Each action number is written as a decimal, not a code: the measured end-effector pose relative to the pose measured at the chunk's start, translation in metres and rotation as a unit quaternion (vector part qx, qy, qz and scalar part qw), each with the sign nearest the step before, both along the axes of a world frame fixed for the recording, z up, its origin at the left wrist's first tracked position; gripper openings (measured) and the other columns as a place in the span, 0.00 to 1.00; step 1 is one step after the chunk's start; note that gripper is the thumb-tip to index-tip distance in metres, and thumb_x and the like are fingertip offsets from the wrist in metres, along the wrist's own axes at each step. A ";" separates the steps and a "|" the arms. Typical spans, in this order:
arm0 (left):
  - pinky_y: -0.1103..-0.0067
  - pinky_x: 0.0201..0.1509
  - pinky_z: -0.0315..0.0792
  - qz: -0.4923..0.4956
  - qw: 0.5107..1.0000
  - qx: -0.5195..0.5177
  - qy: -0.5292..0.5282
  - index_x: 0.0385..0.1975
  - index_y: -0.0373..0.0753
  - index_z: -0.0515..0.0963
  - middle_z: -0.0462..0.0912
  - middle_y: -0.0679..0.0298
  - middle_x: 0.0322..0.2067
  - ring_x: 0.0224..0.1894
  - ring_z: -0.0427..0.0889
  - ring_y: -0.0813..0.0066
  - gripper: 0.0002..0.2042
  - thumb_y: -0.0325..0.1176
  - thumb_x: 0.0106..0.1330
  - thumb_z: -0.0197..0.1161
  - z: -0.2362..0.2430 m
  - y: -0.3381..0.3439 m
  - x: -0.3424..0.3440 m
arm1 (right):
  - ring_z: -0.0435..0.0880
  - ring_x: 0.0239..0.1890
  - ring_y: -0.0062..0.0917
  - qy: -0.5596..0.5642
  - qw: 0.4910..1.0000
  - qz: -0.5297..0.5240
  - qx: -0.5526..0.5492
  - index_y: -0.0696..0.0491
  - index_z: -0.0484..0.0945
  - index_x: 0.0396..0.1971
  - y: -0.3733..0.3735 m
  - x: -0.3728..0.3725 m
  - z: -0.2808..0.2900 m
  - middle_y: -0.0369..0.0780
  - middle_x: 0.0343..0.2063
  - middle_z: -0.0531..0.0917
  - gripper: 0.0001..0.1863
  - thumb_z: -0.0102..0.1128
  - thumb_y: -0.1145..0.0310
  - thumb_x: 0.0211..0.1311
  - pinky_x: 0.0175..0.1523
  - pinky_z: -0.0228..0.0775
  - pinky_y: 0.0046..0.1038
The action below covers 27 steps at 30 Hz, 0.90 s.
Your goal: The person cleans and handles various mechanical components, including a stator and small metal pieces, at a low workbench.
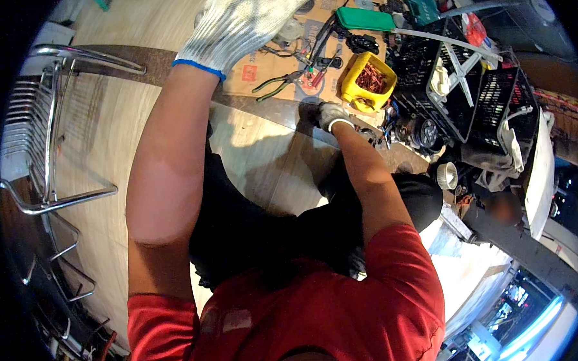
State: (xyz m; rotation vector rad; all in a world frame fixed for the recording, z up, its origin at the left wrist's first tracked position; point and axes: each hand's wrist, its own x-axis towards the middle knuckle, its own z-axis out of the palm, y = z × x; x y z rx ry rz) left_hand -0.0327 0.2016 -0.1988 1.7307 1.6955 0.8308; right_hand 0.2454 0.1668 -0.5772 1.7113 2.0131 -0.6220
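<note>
Left hand (244,17): in a white knit glove with a blue cuff, raised close to the camera, fingers spread loosely, holding nothing visible.
Right hand (332,114): gloved the same, down at the floor by the cardboard's edge; whether it grips anything cannot be told.
Pliers (277,84): green-handled, lying on the cardboard between the two hands, touched by neither.
Cardboard (255,66): flat sheet on the wooden floor, strewn with small tools and wires.
Yellow tub (367,81): just right of the pliers, filled with small reddish parts.
Black crates (467,85): further right, holding white parts.
Metal rack (46,125): chrome, at far left.
</note>
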 end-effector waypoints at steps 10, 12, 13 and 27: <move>0.73 0.58 0.71 -0.071 0.977 -0.061 -0.190 0.56 0.32 0.74 0.81 0.54 0.50 0.51 0.79 0.64 0.30 0.55 0.68 0.57 -0.090 0.037 0.021 | 0.84 0.36 0.31 0.400 0.912 -0.087 -0.037 0.58 0.82 0.36 0.054 0.038 0.232 0.45 0.32 0.85 0.14 0.67 0.62 0.58 0.44 0.74 0.32; 0.71 0.49 0.75 -0.085 0.952 -0.169 -0.239 0.60 0.35 0.72 0.82 0.58 0.48 0.45 0.80 0.68 0.37 0.62 0.63 0.60 -0.075 0.020 0.047 | 0.76 0.30 0.16 0.500 0.859 -0.106 -0.038 0.59 0.83 0.38 0.044 0.051 0.275 0.35 0.27 0.82 0.16 0.67 0.61 0.57 0.35 0.68 0.23; 0.75 0.45 0.75 -0.111 0.911 -0.210 -0.336 0.60 0.37 0.72 0.81 0.61 0.48 0.40 0.79 0.73 0.35 0.60 0.63 0.61 -0.086 0.018 0.050 | 0.75 0.28 0.16 0.554 0.825 -0.111 -0.021 0.59 0.83 0.37 0.036 0.045 0.295 0.34 0.26 0.82 0.16 0.67 0.61 0.56 0.33 0.67 0.22; 0.55 0.53 0.79 -0.054 0.668 -0.313 -0.673 0.58 0.35 0.69 0.78 0.49 0.52 0.53 0.80 0.51 0.24 0.49 0.73 0.50 -0.100 0.004 0.109 | 0.70 0.25 0.20 0.597 0.758 -0.245 0.099 0.59 0.81 0.39 0.038 0.027 0.309 0.35 0.24 0.78 0.24 0.62 0.50 0.61 0.31 0.65 0.26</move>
